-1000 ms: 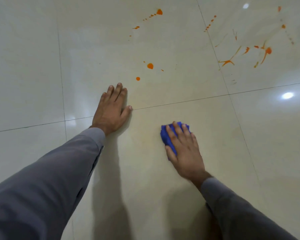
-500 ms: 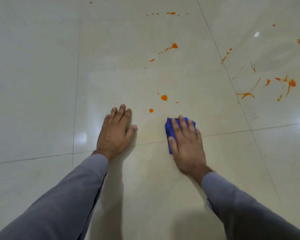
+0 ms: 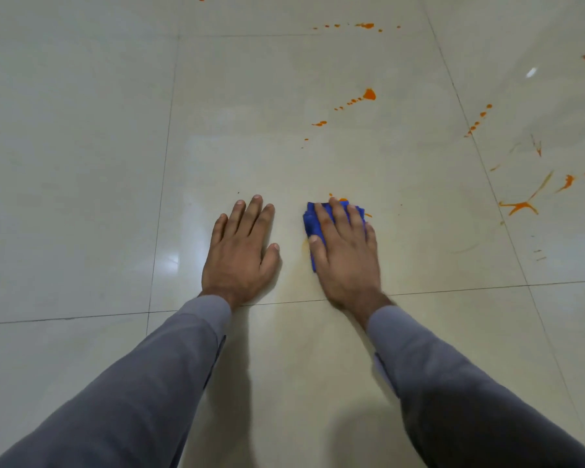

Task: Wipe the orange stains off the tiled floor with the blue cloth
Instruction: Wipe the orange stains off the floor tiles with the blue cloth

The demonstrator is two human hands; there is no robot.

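Observation:
My right hand [image 3: 343, 249] lies flat with straight fingers on the folded blue cloth [image 3: 311, 221] and presses it to the glossy cream tiled floor [image 3: 81, 163]. An orange spot [image 3: 342, 199] peeks out at the cloth's far edge. My left hand [image 3: 240, 251] rests flat on the tile just left of the cloth, fingers spread. More orange stains lie beyond: a drop with a trail [image 3: 368, 94], a row of specks [image 3: 365, 26] at the top, and streaks [image 3: 520, 206] on the tile to the right.
Dark grout lines [image 3: 159, 197] cross the floor around my hands. A faint yellowish smear [image 3: 304, 246] shows on the tile between my hands. Light glare [image 3: 531, 72] reflects at the upper right. Both grey sleeves [image 3: 183, 366] reach in from below.
My right hand has pushed the blue cloth forward over the grout line onto the small orange spots. My left hand has shifted forward too, and the view has tilted farther ahead.

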